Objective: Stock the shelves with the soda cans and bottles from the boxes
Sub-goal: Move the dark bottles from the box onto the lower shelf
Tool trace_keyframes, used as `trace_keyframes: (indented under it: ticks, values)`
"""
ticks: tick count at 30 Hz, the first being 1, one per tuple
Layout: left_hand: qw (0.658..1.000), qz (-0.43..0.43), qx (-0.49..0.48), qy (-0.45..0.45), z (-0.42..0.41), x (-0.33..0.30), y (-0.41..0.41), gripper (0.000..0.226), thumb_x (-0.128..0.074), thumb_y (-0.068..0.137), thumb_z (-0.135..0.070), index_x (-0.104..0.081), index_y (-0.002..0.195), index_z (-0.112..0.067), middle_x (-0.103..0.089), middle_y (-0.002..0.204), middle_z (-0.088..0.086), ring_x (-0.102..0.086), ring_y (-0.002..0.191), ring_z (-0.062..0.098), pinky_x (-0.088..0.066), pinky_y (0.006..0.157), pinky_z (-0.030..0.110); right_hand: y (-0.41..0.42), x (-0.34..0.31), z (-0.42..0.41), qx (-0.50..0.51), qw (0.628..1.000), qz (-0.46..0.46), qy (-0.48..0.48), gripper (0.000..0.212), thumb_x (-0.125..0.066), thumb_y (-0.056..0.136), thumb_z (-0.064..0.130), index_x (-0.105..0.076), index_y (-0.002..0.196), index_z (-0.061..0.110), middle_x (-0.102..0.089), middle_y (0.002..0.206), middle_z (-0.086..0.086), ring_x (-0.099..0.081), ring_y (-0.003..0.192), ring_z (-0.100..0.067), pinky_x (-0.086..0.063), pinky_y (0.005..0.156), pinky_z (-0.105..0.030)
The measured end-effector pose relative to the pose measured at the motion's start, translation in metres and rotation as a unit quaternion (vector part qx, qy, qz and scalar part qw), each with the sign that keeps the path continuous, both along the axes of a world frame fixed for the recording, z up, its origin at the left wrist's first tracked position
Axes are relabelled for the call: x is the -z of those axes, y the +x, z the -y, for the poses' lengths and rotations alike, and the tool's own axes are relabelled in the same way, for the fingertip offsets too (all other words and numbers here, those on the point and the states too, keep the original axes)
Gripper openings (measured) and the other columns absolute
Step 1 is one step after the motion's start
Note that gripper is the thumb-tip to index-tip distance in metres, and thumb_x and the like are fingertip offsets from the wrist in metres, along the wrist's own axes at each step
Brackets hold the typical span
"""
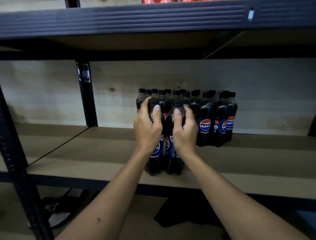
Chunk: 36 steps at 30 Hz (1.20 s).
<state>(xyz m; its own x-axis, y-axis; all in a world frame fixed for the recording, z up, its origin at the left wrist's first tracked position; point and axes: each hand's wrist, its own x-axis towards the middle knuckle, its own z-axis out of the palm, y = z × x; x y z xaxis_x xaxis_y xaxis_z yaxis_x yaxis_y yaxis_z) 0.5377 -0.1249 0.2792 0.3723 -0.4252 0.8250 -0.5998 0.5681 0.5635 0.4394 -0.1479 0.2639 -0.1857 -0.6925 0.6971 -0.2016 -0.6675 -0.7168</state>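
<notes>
1. The fingers (147, 104) of the left hand (147, 126) curl around the upper body of a dark cola bottle, the thumb laid up along its near side. This left bottle (154, 159) stands upright on the shelf.
2. The right hand (185, 130) wraps a second bottle (172, 159) the same way, with its fingers round the far side and its thumb on the near side. Both hands are closed on bottles, neither spread nor empty.
3. The two held bottles stand side by side, touching or nearly so, near the front edge of the brown shelf board (85, 154). Their bases seem to rest on the board, though the dim light makes that hard to confirm.
4. Just behind them, and to the right, a cluster of the same bottles (213, 120) stands against the pale wooden back wall, black caps up, blue labels facing out.
5. A black metal upright (87, 96) divides the shelf to the left. On the shelf above, the bottoms of red cans (160, 1) just show.
6. Judged step: placing a pair of bottles on the middle shelf.
7. Judged next move: slide both bottles back to close the gap with the cluster, keeping them upright, then loosen both grips and draw the hands out without knocking neighbours.
</notes>
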Motion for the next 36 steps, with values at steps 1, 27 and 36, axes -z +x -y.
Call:
trace_keyframes:
  ticks: [1, 27, 36]
  values:
    - [1.0, 0.007, 0.0, 0.013, 0.004, 0.006, 0.001, 0.053, -0.039, 0.099, -0.043, -0.047, 0.139, -0.01, -0.06, 0.126, -0.004, -0.055, 0.116, 0.004, -0.045, 0.099, 0.026, -0.001, 0.008, 0.0, -0.013, 1.0, 0.0, 0.001, 0.065, -0.037, 0.091, 0.061, -0.044, 0.141, 0.02, -0.063, 0.125, 0.003, -0.058, 0.114, -0.009, -0.049, 0.098, -0.036]
    - [0.984, -0.017, 0.085, 0.157, 0.104, 0.1, 0.043, 0.071, -0.061, 0.086, -0.017, -0.028, 0.149, -0.014, -0.052, 0.138, 0.005, -0.052, 0.125, 0.019, -0.041, 0.102, 0.025, 0.011, 0.08, 0.085, 0.053, 0.942, -0.25, 0.216, 0.081, -0.064, 0.09, 0.047, -0.028, 0.149, 0.006, -0.058, 0.13, -0.018, -0.054, 0.12, -0.038, -0.048, 0.091, -0.042]
    - [0.967, -0.014, -0.026, 0.251, 0.134, 0.104, 0.051, 0.061, -0.071, 0.084, -0.037, -0.047, 0.139, -0.026, -0.056, 0.119, 0.016, -0.045, 0.115, 0.028, -0.042, 0.099, 0.035, 0.029, 0.066, 0.095, 0.138, 0.938, -0.21, 0.237, 0.06, -0.069, 0.089, 0.038, -0.039, 0.132, 0.009, -0.052, 0.129, -0.014, -0.058, 0.114, -0.038, -0.046, 0.089, -0.041]
